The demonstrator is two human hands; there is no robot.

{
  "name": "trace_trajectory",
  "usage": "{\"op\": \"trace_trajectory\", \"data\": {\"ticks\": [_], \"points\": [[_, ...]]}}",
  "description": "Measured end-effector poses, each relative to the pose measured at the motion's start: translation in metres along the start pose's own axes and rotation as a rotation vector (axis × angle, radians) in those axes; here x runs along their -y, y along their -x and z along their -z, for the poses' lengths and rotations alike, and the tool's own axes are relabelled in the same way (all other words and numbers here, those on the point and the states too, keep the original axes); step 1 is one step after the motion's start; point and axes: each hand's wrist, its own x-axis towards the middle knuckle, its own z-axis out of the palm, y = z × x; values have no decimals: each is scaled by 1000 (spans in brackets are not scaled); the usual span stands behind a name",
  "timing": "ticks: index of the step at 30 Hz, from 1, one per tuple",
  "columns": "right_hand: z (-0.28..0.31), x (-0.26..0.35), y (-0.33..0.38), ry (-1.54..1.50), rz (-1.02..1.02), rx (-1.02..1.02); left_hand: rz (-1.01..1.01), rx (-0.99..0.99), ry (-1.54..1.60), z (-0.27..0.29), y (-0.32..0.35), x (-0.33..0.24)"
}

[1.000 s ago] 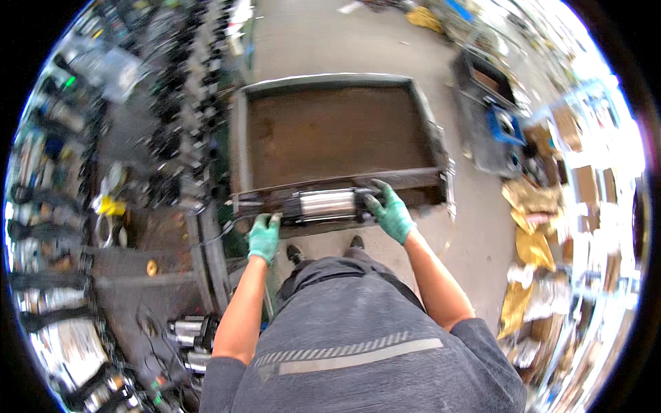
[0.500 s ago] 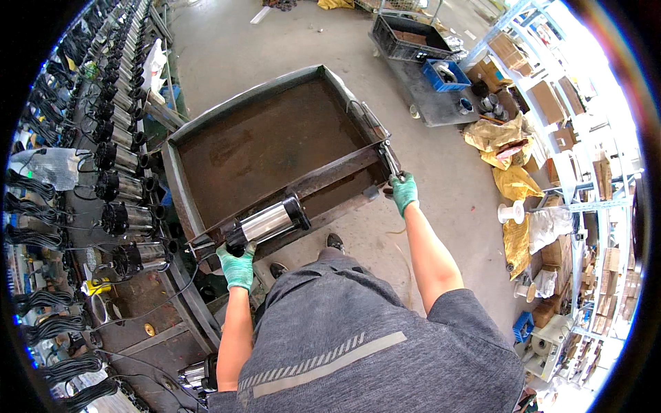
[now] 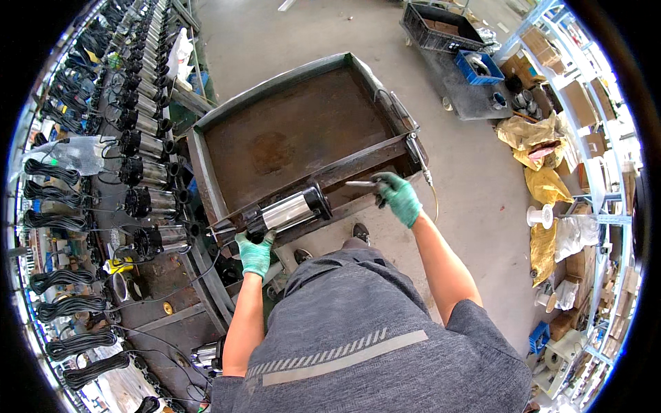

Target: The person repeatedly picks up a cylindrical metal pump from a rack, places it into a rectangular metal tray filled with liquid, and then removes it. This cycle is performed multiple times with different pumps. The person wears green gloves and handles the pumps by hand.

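A silver cylindrical pump motor (image 3: pixel 288 210) with black ends lies on its side along the near edge of a rusty metal tank (image 3: pixel 208 173). My green-gloved left hand (image 3: pixel 255 256) grips the motor's left black end from the near side. Over the narrow near compartment, my green-gloved right hand (image 3: pixel 401 199) is closed on a slim grey rod-like tool (image 3: pixel 360 184), which points left toward the motor's right end. Its exact kind is unclear. Behind that hand, a metal air-gun-like fitting (image 3: pixel 418 153) with a thin hose hangs at the tank's right corner.
Rows of similar motors (image 3: pixel 153 201) with coiled black cables (image 3: pixel 62 279) line the bench at left. A black crate (image 3: pixel 441 31) and a blue bin (image 3: pixel 478 69) stand at back right. Shelving (image 3: pixel 613 219), yellow sacks (image 3: pixel 547 184) and a white spool (image 3: pixel 540 217) are at right.
My right hand has let go of the hose fitting at the tank corner and moved left, now holding the grey rod-like tool. The left hand stays on the motor. The view has shifted slightly.
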Motion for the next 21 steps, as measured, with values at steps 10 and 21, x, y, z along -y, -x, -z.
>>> {"op": "trace_trajectory", "data": {"ticks": [10, 21], "points": [[-58, 9, -25, 222, -163, 274, 67, 61, 17, 2, 0, -4], [-73, -11, -50, 1078, -18, 173, 40, 52, 16, -1, -1, 14]]}}
